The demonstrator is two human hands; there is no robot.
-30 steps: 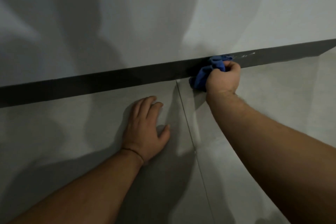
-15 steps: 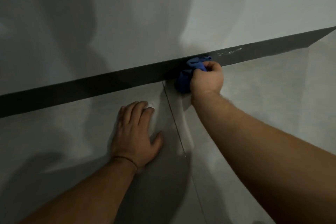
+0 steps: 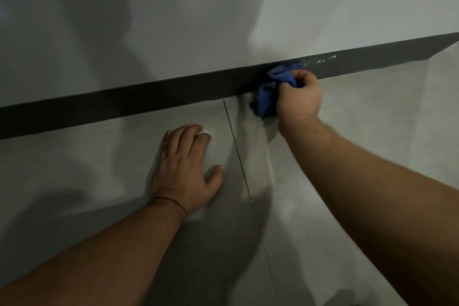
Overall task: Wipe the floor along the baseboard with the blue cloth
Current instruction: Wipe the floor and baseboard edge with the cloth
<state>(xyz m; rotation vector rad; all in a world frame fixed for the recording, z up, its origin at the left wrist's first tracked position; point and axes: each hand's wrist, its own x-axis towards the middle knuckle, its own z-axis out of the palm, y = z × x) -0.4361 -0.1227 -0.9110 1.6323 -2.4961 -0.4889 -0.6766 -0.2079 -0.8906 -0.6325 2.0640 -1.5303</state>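
Note:
My right hand [image 3: 299, 95] is shut on a bunched blue cloth [image 3: 267, 99], which presses against the foot of the dark baseboard [image 3: 149, 100] where it meets the grey tiled floor [image 3: 360, 131]. Part of the cloth pokes up over the baseboard above my knuckles. My left hand [image 3: 183, 169] lies flat on the floor tile, fingers spread, palm down, well to the left of the cloth and a hand's width short of the baseboard. It holds nothing.
A thin grout line [image 3: 237, 151] runs from the baseboard toward me between my two hands. A pale wall [image 3: 198, 20] rises above the baseboard. A light smear [image 3: 320, 59] marks the baseboard right of the cloth.
My right hand and the cloth sit slightly further right of the grout line than half a second ago. My left hand stays planted on the tile. The view has shifted a little.

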